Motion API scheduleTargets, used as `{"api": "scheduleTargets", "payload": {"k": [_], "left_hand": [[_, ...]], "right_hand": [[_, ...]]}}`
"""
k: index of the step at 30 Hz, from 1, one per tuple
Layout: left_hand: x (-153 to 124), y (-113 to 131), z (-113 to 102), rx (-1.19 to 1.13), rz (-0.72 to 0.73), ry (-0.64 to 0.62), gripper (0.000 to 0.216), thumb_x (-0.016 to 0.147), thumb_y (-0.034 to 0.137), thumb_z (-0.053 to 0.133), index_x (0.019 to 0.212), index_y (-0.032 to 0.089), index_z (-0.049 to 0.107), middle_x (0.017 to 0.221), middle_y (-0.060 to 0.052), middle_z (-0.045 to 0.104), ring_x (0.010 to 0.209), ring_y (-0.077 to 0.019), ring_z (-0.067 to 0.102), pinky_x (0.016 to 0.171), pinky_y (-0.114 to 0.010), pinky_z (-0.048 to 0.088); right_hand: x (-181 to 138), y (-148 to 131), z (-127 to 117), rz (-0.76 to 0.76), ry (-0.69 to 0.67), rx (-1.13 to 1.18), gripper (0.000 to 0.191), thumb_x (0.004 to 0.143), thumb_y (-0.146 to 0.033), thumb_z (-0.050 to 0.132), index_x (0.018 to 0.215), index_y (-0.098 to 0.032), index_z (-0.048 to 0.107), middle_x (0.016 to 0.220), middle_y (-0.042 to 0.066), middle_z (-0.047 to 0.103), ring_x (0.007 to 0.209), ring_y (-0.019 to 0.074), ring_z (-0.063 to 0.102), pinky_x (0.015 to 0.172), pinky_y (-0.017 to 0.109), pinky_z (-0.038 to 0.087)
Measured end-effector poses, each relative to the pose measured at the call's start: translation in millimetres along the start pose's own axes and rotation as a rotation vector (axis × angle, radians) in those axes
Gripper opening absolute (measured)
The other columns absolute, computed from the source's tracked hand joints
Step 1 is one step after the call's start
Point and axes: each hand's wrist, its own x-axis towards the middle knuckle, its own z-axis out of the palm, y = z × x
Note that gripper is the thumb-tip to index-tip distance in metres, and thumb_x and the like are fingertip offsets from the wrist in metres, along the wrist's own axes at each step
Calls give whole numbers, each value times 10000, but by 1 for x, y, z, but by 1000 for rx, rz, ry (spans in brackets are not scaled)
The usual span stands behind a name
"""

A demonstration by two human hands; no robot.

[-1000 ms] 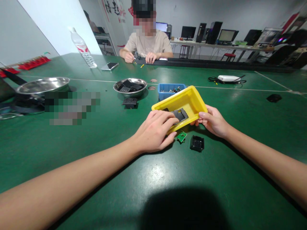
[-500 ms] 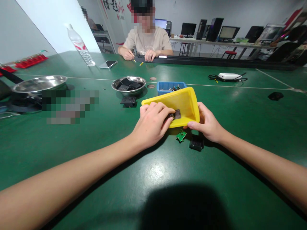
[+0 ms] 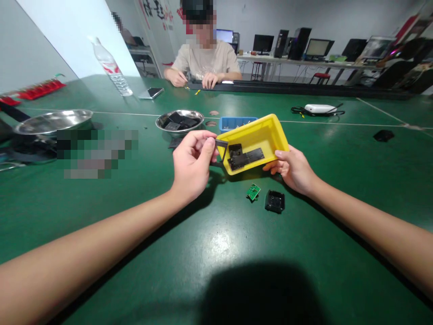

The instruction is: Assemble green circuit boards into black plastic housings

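Note:
My left hand point(image 3: 194, 164) is closed on a black plastic frame point(image 3: 221, 144), pinched between thumb and fingers beside the left end of a yellow bin point(image 3: 280, 128). The bin is tilted so its inside faces me, and several black plastic parts point(image 3: 248, 156) lie in it. My right hand point(image 3: 294, 169) grips the bin's right end, thumb on the rim and fingers underneath. Below the bin, a small green circuit board point(image 3: 253, 192) and a black square plastic housing point(image 3: 275, 201) lie on the green table point(image 3: 135, 253).
Behind the bin are a blue tray point(image 3: 233, 123) of small parts and a steel bowl point(image 3: 181, 128) of black pieces. A steel pan point(image 3: 56, 124), a bottle point(image 3: 113, 67) and a phone point(image 3: 151, 93) stand left. Across the table a person point(image 3: 206, 58) handles a long black strip point(image 3: 297, 88).
My left hand has come out of the yellow bin to the left, now holding the black frame. My right hand still holds the bin, whose opening has turned more toward me.

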Motion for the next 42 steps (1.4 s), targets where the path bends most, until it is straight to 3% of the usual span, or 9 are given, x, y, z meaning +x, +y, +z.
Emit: {"api": "scheduleTargets", "payload": {"k": [3, 6, 9, 13, 16, 22, 31, 37, 42], "left_hand": [[-2, -4, -1, -83, -184, -260, 290, 919, 461, 690, 889, 174, 666, 625, 20, 603, 511, -105, 514, 498, -221, 426], [-9, -2, -1, -33, -219, -596, 241, 925, 398, 658, 879, 163, 685, 647, 10, 637, 537, -113, 550, 524, -226, 448], [-12, 1, -1, 123, -83, -784, 189, 957, 305, 600, 898, 161, 709, 731, -9, 699, 635, -127, 624, 634, -242, 494], [-14, -1, -1, 307, 198, -898, 189, 994, 262, 568, 979, 172, 733, 910, -52, 752, 839, -166, 697, 802, -279, 535], [-14, -3, -3, 407, 411, -853, 201, 1001, 279, 577, 1066, 160, 725, 1018, -91, 733, 954, -203, 686, 876, -326, 549], [-9, 1, -8, 692, 600, -417, 223, 1005, 264, 545, 1126, 144, 689, 1164, -147, 705, 1081, -275, 632, 917, -432, 504], [-9, -2, -8, 979, 617, -478, 322, 1060, 258, 422, 1146, 150, 714, 1094, -107, 764, 975, -279, 648, 878, -474, 362], [-10, 1, -7, 994, 585, -477, 361, 1062, 315, 426, 1202, 138, 708, 1093, -121, 760, 963, -287, 650, 870, -476, 331], [-9, -2, -7, 922, 557, -461, 322, 1057, 253, 434, 1084, 155, 739, 1021, -109, 774, 930, -260, 669, 912, -475, 329]], "right_hand": [[3, -1, -1, 35, 72, 33, 359, 725, -416, 779, 946, -212, 584, 776, 39, 756, 661, 177, 746, 525, 244, 524], [3, -1, -2, 54, 93, 41, 327, 744, -410, 783, 929, -216, 596, 772, 40, 760, 690, 176, 748, 556, 252, 550], [3, -1, -2, 57, 98, 44, 319, 749, -403, 784, 933, -216, 602, 767, 37, 757, 684, 177, 745, 554, 257, 553], [3, -1, -1, 49, 92, 38, 328, 755, -412, 777, 945, -219, 591, 763, 33, 754, 682, 175, 746, 548, 249, 546], [2, -2, 0, 43, 66, 14, 375, 737, -430, 792, 957, -224, 569, 776, 31, 758, 688, 173, 753, 539, 236, 536], [-2, 0, 0, -11, -36, -74, 477, 723, -475, 829, 1027, -224, 563, 819, 19, 745, 699, 186, 761, 508, 231, 509], [-6, 3, -4, -148, -256, -176, 507, 765, -482, 848, 1098, -220, 569, 865, 30, 758, 730, 194, 755, 551, 263, 535], [-9, 1, -1, -161, -264, -225, 536, 758, -520, 850, 1095, -225, 553, 869, 28, 754, 727, 202, 754, 563, 280, 545], [-10, 0, 0, -160, -252, -225, 499, 776, -513, 837, 1079, -224, 565, 859, 27, 750, 729, 192, 748, 565, 269, 539]]}}
